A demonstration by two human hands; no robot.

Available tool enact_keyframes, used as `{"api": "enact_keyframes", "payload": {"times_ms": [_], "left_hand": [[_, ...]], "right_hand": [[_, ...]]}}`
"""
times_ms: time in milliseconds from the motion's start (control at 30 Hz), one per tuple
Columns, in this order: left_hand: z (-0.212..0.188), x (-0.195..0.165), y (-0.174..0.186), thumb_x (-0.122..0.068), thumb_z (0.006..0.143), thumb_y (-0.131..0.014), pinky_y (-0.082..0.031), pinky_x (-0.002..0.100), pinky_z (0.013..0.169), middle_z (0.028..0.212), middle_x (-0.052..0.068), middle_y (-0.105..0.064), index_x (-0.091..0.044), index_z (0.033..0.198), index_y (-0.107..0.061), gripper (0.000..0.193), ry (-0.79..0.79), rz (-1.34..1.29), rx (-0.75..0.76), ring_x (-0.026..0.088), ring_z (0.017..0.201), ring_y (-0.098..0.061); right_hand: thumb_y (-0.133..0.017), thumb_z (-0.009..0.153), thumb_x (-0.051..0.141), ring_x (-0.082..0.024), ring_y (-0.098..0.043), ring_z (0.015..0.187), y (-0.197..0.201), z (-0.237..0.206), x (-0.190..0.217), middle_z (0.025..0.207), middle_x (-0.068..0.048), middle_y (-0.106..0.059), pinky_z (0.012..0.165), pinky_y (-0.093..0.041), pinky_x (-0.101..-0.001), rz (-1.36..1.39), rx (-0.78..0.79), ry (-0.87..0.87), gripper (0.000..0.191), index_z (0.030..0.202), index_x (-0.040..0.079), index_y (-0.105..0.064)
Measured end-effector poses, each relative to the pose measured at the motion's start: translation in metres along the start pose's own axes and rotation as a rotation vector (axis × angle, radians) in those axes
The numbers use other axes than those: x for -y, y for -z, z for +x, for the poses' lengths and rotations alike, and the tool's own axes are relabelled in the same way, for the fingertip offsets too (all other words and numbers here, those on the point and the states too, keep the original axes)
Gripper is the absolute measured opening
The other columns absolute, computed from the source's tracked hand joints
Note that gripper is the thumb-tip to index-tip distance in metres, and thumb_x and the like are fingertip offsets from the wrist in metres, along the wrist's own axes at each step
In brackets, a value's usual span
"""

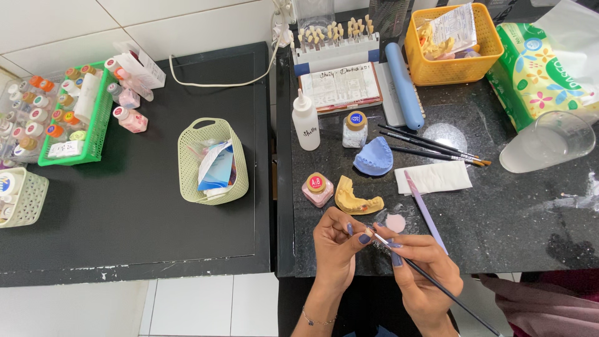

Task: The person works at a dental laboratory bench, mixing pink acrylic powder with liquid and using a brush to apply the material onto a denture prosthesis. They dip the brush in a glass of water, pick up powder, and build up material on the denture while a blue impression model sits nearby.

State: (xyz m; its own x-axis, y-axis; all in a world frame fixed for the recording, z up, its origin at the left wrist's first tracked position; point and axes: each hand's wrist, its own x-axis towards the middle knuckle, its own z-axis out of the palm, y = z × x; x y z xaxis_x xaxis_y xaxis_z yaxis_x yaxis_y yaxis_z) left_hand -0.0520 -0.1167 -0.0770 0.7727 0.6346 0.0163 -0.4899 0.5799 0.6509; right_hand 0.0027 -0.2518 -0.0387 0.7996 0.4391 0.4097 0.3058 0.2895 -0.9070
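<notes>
My left hand (337, 249) pinches a tiny tooth-coloured piece (369, 232) between thumb and fingers at the near edge of the dark stone counter (518, 212). My right hand (424, 268) holds a thin dark-handled brush (437, 284), its tip touching that piece. Just beyond the hands lie a yellow dental cast (357, 198), a small pink-filled jar (317, 188) and a little dish with pink paste (395, 222). A lilac-handled tool (424, 209) lies beside the dish.
A blue dental cast (374, 157), a white squeeze bottle (306, 122), a powder jar (355, 129), several brushes (430, 146), a folded tissue (433, 177) and a cloudy glass (549, 142) sit farther back. A green basket (213, 163) and a tray of small bottles (68, 115) stand on the black table at left.
</notes>
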Motion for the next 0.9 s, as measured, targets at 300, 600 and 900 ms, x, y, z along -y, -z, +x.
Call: {"api": "enact_keyframes", "payload": {"times_ms": [300,600,900], "left_hand": [[0.0004,0.0018,0.0016,0.004,0.083,-0.085,-0.063,0.029,0.078,0.087,0.010,-0.073,-0.007,0.092,-0.054,0.034,-0.002,0.011,-0.002,0.015,0.083,-0.074],[0.0003,0.0014,0.0018,0.004,0.082,-0.085,-0.062,0.029,0.078,0.088,0.009,-0.074,-0.007,0.092,-0.055,0.033,0.007,0.012,-0.011,0.015,0.083,-0.074],[0.0011,-0.0001,-0.0001,0.003,0.083,-0.084,-0.064,0.031,0.080,0.088,0.010,-0.074,-0.006,0.092,-0.056,0.031,0.007,0.005,-0.005,0.015,0.084,-0.075]], "right_hand": [[-0.060,0.093,-0.009,-0.043,-0.073,0.116,-0.0007,0.0001,0.0000,0.111,-0.023,-0.069,0.099,-0.064,-0.0426,-0.012,-0.003,0.007,0.012,0.104,-0.006,-0.064],[-0.060,0.095,-0.008,-0.044,-0.072,0.117,-0.0011,-0.0017,-0.0009,0.111,-0.023,-0.069,0.101,-0.063,-0.0441,0.026,-0.020,-0.013,0.010,0.104,-0.006,-0.064],[-0.060,0.098,-0.005,-0.044,-0.072,0.118,-0.0009,-0.0025,-0.0054,0.113,-0.023,-0.068,0.104,-0.062,-0.0462,0.149,-0.058,-0.049,0.009,0.107,-0.007,-0.063]]}}
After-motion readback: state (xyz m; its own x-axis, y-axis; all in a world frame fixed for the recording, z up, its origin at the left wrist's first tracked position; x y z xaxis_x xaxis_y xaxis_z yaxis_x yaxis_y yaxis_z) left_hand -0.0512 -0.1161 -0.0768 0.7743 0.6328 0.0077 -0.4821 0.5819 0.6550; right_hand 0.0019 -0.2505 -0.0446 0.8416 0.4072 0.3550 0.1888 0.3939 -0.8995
